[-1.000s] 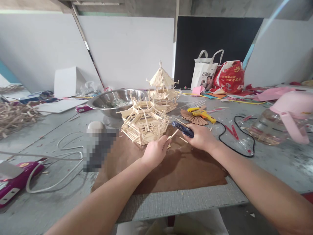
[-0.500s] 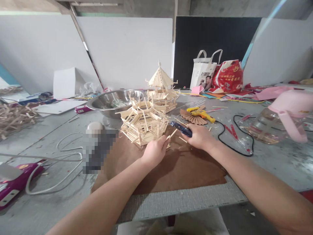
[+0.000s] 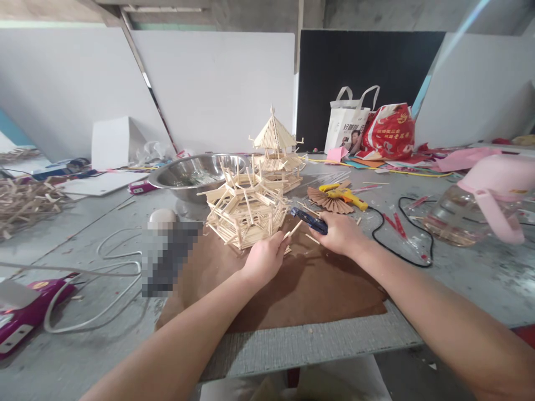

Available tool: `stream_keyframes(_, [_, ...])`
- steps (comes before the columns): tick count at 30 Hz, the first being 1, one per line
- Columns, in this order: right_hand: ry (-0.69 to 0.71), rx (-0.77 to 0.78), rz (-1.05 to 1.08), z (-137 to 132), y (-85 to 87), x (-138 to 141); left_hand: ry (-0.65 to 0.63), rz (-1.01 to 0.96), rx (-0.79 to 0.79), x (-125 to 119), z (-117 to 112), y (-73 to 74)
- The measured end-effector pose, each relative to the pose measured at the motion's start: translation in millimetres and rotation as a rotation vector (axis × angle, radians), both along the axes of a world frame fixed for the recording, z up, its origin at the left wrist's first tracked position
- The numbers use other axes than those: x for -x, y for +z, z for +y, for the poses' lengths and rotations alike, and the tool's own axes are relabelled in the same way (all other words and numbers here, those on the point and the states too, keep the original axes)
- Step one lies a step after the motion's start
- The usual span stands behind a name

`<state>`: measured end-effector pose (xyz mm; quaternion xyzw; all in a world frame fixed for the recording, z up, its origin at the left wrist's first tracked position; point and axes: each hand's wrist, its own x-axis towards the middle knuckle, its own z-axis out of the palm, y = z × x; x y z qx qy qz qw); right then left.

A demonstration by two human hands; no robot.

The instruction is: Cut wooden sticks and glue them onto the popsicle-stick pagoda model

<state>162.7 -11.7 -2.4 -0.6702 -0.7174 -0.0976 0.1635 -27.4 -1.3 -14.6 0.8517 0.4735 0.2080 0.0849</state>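
Next to nothing has moved since the earlier frame: my view has shifted a touch, and both hands hold almost the same pose. My left hand [image 3: 266, 257] is closed on a thin wooden stick [image 3: 296, 228], whose free end points up toward the right. My right hand [image 3: 340, 233] is wrapped around a dark blue hand tool [image 3: 311, 221], perhaps clippers or pliers; from here I can't make out its jaws, or whether it touches the stick. The hands are apart, with stick and tool in the gap between them.

Just beyond my left hand, the open-topped stick model [image 3: 246, 214] stands on the far part of the brown mat [image 3: 292, 303]. Its tiers of six-sided framing are up, but posts jut bare from the top with no roof over them, so I judge it partly built; how much remains I can't tell. Behind it, a roofed stick pavilion [image 3: 275, 136] looks much nearer complete.

Farther out, a steel basin [image 3: 188, 194] sits to the left, and a yellow glue gun [image 3: 351, 196] lies by a pleated brown fan [image 3: 336, 205] to the right. A pink-lidded bottle [image 3: 453, 223] stands at the far right.
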Motion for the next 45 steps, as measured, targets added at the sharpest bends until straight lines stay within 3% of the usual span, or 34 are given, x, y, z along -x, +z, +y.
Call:
stream_keyframes(14, [0.003, -0.011, 0.005, -1.2, 0.9, 1.5, -0.003, -0.007, 0.004, 0.8, 1.9, -1.3])
stream_keyframes(22, [-0.148, -0.06, 0.005, 0.3, 2.8, -8.1, -0.014, -0.072, 0.028, -0.2, -0.1, -0.6])
stream_keyframes(27, [-0.201, 0.071, 0.006, 14.1, -5.2, -23.6, -0.036, -0.154, 0.117, 0.5, -1.1, 3.0])
stream_keyframes(38, [-0.128, 0.198, -0.07, 21.7, -19.8, -23.5, -0.116, -0.317, 0.212, 1.4, -2.1, 7.3])
stream_keyframes(45, [0.082, 0.152, -0.067, 20.8, -26.5, -23.2, -0.149, -0.528, 0.502, -1.2, 0.4, 5.9])
